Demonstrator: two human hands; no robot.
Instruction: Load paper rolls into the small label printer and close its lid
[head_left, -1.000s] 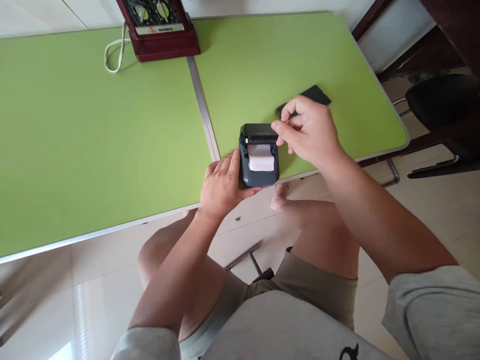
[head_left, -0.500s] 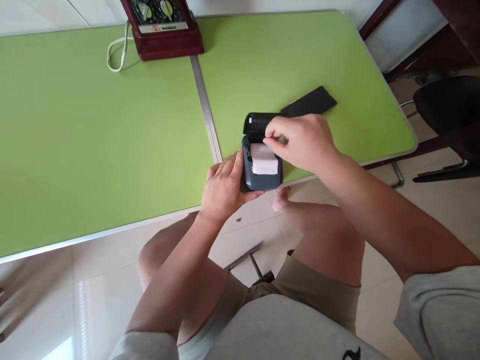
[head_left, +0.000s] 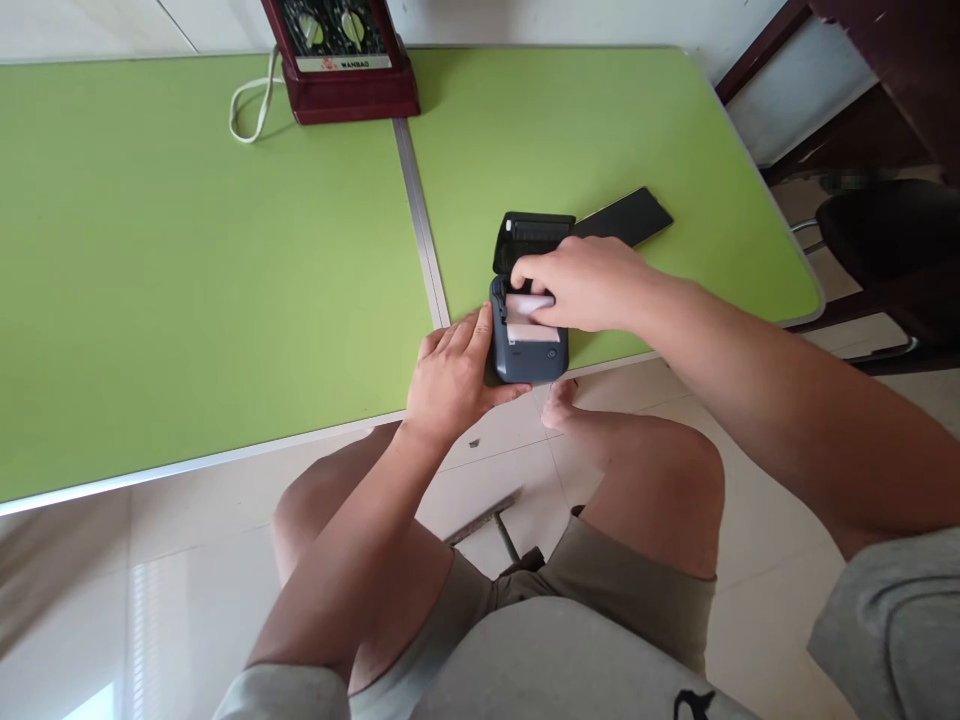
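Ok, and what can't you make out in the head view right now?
Head view: the dark red boxy appliance, top cut off by the picture's upper edge.
Head view: the flat black rectangular slab, lower-left part hidden by the right hand.
Head view: the pale paper roll in the small dark grey plastic device, right side covered by that hand.
Head view: the round mark on the device, too small to read.
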